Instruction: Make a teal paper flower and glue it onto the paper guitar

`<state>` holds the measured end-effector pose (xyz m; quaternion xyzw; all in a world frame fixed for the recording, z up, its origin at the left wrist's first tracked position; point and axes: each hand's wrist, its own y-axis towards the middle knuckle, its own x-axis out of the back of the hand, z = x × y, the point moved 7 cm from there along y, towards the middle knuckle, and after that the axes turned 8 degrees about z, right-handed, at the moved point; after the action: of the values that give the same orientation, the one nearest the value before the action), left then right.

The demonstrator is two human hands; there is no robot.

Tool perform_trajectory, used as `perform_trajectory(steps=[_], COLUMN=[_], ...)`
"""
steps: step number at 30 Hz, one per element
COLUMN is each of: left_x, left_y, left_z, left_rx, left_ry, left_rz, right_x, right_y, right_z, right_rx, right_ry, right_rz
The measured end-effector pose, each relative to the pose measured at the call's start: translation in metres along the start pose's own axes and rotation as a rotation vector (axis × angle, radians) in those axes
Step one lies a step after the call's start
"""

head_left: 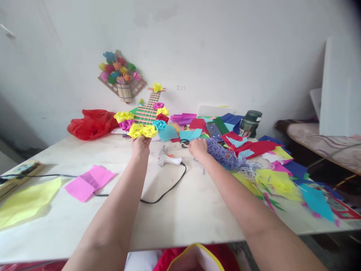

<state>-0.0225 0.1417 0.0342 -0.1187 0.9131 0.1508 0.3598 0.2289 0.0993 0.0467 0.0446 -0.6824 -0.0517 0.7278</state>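
At the near edge of the white table point(180, 222), both bare forearms reach away from the person. To the near left lie a pale yellow paper sheet point(25, 201) and, just beyond it, a folded pink paper sheet point(88, 182). A black cord point(158, 195) loops across the middle of the table to a white glue gun point(169, 160), which lies between the two hands.

The left hand point(141, 145) is raised off the table, its fingers closed on the near end of a guitar-shaped stick craft point(148, 113) just under the yellow paper flowers. The craft stands up, tilted, with its neck pointing to the far wall. The right hand point(199, 147) lies palm down just beside black-handled scissors point(184, 143), with its outer side against a heap of purple mesh point(222, 154). Whether it grips anything cannot be told.

Farther right spreads a pile of coloured paper scraps point(267, 158). At the far edge sit a red plastic bag point(91, 124) on the left and a dark green jar point(249, 122) on the right. A flower bouquet craft point(121, 75) hangs on the wall.
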Motion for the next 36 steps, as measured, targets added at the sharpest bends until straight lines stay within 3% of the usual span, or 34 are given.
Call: perform_trajectory(steps=[4,9,12,15,27,36], left_x=[-0.007,-0.010,-0.011,-0.013,-0.021,-0.026], left_y=[0.006,0.012,0.015,0.016,0.015,0.014], left_z=[0.005,0.010,0.013,0.018,0.024,0.025], left_rx=[0.001,0.009,0.016,0.029,0.043,0.063], left_ry=[-0.017,-0.022,-0.019,-0.029,-0.001,0.052], left_rz=[0.007,0.014,0.032,0.050,0.120,0.120], right_x=[0.017,0.030,0.022,0.010,-0.028,-0.027], right_y=[0.007,0.026,0.032,0.034,0.038,0.038], right_z=[-0.014,-0.096,-0.147,-0.178,-0.237,-0.239], right_rx=[0.043,-0.175,-0.289,-0.354,-0.522,-0.508], right_ry=[0.005,0.213,0.348,0.380,0.365,0.176], right_rz=[-0.124,-0.216,-0.209,-0.196,-0.069,-0.034])
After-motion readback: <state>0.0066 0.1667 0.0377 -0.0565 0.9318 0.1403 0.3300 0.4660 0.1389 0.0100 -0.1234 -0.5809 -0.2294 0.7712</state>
